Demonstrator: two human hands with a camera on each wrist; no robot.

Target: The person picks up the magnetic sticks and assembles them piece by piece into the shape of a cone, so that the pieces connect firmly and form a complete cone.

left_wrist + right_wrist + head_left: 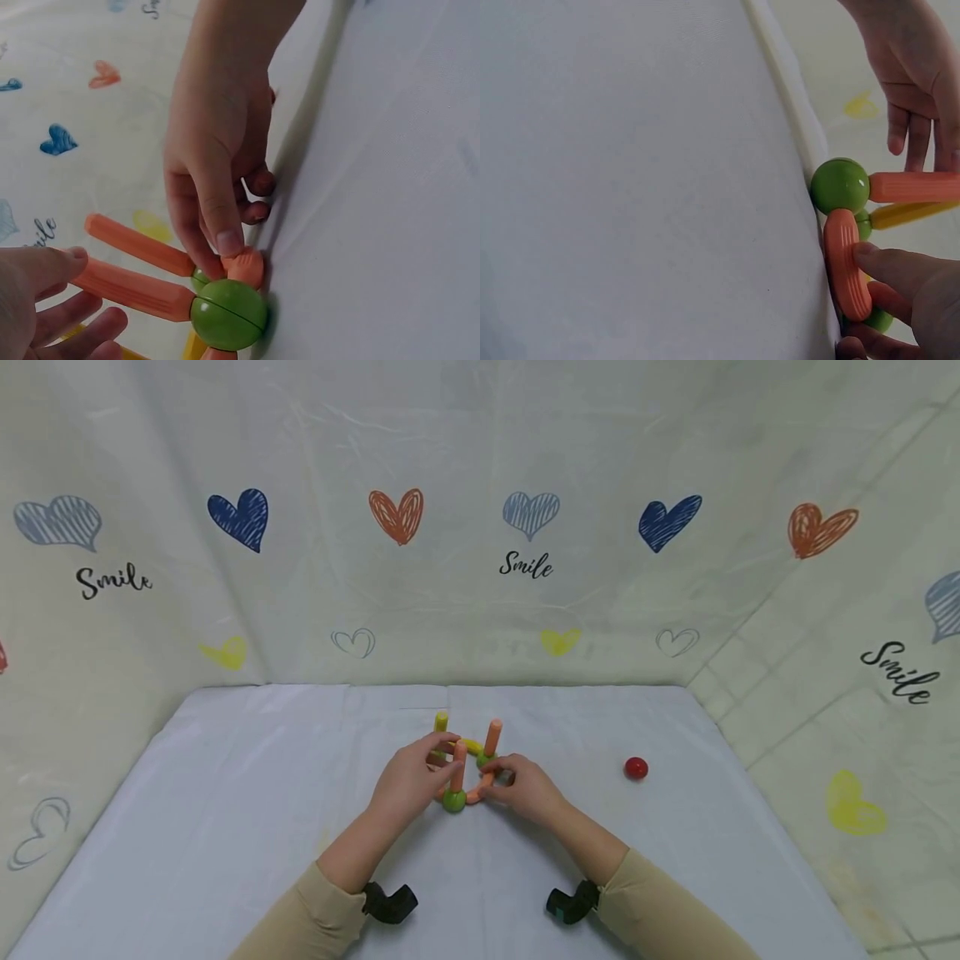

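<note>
A frame of toy rods and balls stands on the table, with its near green ball (453, 801) resting on the cloth. From that ball rises a straight orange rod (460, 768), and my left hand (405, 783) pinches it near the top. My right hand (534, 791) grips a curved orange rod (846, 262) low on the frame's right side, thumb on one face and fingers on the other. Farther back are another upright orange rod (492, 737), an upright yellow rod (441, 722) and a yellow connecting rod (472, 747). Fingers hide part of the frame.
A red ball (636, 768) lies apart on the right of the table. White cloth (247, 827) covers the tabletop, which ends at a heart-printed curtain (457, 602) behind and at the sides. Each wrist wears a black camera mount (390, 903).
</note>
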